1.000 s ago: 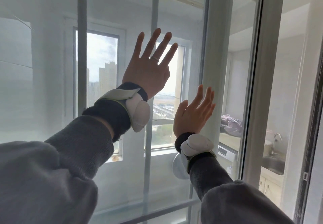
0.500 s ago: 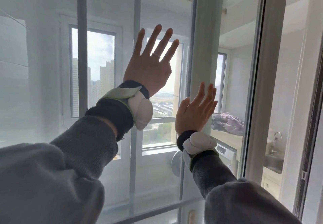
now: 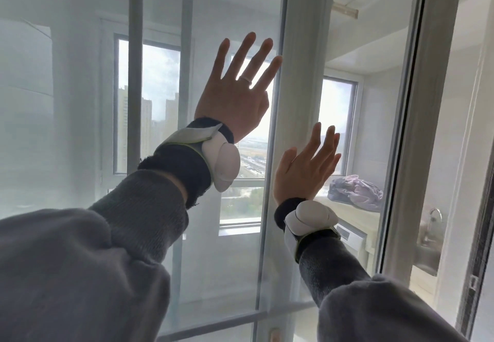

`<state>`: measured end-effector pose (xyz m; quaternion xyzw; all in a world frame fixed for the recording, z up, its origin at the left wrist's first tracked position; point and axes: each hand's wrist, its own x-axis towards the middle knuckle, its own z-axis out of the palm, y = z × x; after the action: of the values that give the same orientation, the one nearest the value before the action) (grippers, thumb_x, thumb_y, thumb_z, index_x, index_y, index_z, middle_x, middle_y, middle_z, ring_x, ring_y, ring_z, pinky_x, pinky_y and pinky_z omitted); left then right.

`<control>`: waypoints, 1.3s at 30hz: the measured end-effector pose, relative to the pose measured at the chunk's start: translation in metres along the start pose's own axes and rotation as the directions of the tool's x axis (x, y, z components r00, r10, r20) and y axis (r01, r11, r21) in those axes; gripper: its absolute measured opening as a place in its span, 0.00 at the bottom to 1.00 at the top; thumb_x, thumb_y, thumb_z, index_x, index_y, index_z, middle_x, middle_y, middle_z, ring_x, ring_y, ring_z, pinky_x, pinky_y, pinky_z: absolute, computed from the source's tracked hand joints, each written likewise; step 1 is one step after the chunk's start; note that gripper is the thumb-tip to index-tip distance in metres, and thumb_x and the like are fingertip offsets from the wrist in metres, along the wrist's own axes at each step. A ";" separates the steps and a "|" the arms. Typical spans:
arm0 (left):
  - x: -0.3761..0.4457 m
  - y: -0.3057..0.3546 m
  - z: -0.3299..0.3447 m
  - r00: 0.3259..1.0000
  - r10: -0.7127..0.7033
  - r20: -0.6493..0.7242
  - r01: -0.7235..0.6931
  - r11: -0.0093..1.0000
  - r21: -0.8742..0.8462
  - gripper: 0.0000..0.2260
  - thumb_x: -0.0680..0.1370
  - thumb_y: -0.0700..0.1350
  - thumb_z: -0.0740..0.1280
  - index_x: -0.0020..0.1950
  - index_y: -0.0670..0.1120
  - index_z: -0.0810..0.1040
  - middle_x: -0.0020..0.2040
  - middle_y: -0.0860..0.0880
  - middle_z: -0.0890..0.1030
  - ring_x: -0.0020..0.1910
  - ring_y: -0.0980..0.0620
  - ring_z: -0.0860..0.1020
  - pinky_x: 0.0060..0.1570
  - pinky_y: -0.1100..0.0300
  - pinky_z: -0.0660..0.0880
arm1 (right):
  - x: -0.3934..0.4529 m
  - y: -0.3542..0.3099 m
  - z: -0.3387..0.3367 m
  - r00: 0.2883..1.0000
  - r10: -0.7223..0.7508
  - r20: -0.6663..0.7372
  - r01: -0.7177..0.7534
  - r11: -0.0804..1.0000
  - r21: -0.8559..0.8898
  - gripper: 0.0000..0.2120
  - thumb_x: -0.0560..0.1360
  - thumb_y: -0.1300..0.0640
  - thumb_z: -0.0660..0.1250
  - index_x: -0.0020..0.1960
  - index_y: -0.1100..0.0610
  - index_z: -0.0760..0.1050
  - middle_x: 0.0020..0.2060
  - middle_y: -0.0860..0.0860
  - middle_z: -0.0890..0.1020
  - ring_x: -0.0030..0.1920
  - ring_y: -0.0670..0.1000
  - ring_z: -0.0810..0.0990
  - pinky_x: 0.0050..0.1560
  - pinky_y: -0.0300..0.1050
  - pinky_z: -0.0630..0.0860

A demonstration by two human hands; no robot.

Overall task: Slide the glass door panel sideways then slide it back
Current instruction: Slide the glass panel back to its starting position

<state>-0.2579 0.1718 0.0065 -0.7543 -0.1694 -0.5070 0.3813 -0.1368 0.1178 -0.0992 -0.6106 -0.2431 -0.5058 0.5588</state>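
Glass door panel (image 3: 203, 234) fills view from 9 to 1 o'clock, its upright frame stile (image 3: 302, 101) just right of centre.

Left hand (image 3: 235, 101) at 12 o'clock, flat on glass, fingers spread wide, gripping nothing; likely friction push, no handle in view.

Right hand (image 3: 304, 170) at 3 o'clock, lower, fingers open and close together, against stile, probably steering slide.

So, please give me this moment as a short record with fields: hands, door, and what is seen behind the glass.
left hand: open, fingers spread, palm toward the glass door panel
right hand: open, lower, beside the white vertical frame
wrists: white devices strapped on both
behind glass: window with city view, crumpled cloth, sink tap
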 end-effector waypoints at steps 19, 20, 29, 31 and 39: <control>0.023 0.045 0.012 1.000 -0.004 0.028 0.004 1.000 0.024 0.27 0.79 0.55 0.42 0.78 0.49 0.50 0.79 0.45 0.50 0.78 0.41 0.48 0.74 0.38 0.45 | 0.022 0.050 -0.001 1.000 -0.016 -0.021 0.016 1.000 0.017 0.27 0.74 0.55 0.50 0.72 0.61 0.62 0.72 0.62 0.64 0.73 0.62 0.60 0.71 0.66 0.56; 0.025 0.048 0.013 1.000 -0.003 0.026 0.003 1.000 0.026 0.27 0.79 0.55 0.43 0.78 0.49 0.50 0.79 0.44 0.50 0.78 0.41 0.48 0.74 0.38 0.45 | 0.024 0.053 -0.001 1.000 -0.011 -0.015 0.012 1.000 0.016 0.27 0.74 0.55 0.50 0.72 0.61 0.62 0.72 0.62 0.64 0.73 0.62 0.60 0.71 0.66 0.56; 0.039 0.075 0.020 1.000 0.006 0.019 -0.006 1.000 0.030 0.25 0.81 0.53 0.47 0.78 0.49 0.49 0.80 0.45 0.49 0.78 0.41 0.46 0.74 0.39 0.44 | 0.037 0.077 -0.010 1.000 -0.001 0.005 0.001 1.000 0.019 0.27 0.74 0.54 0.48 0.72 0.60 0.61 0.73 0.61 0.62 0.74 0.61 0.58 0.72 0.66 0.55; 0.041 0.082 0.021 1.000 0.005 0.010 -0.005 1.000 0.018 0.25 0.81 0.51 0.48 0.78 0.49 0.50 0.80 0.44 0.50 0.78 0.41 0.47 0.74 0.39 0.43 | 0.041 0.083 -0.011 1.000 0.002 0.007 -0.002 1.000 0.014 0.28 0.73 0.56 0.47 0.72 0.60 0.61 0.73 0.61 0.62 0.74 0.62 0.58 0.72 0.66 0.55; 0.056 0.112 0.029 1.000 0.004 0.028 -0.005 1.000 0.022 0.26 0.81 0.52 0.48 0.78 0.49 0.48 0.80 0.44 0.48 0.78 0.41 0.46 0.74 0.39 0.42 | 0.054 0.116 -0.011 1.000 0.008 -0.004 -0.008 1.000 -0.003 0.29 0.73 0.56 0.45 0.72 0.59 0.61 0.73 0.61 0.62 0.74 0.61 0.58 0.72 0.66 0.56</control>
<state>-0.1438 0.1136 0.0057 -0.7575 -0.1786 -0.4935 0.3883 -0.0200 0.0631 -0.1032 -0.6114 -0.2388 -0.5053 0.5602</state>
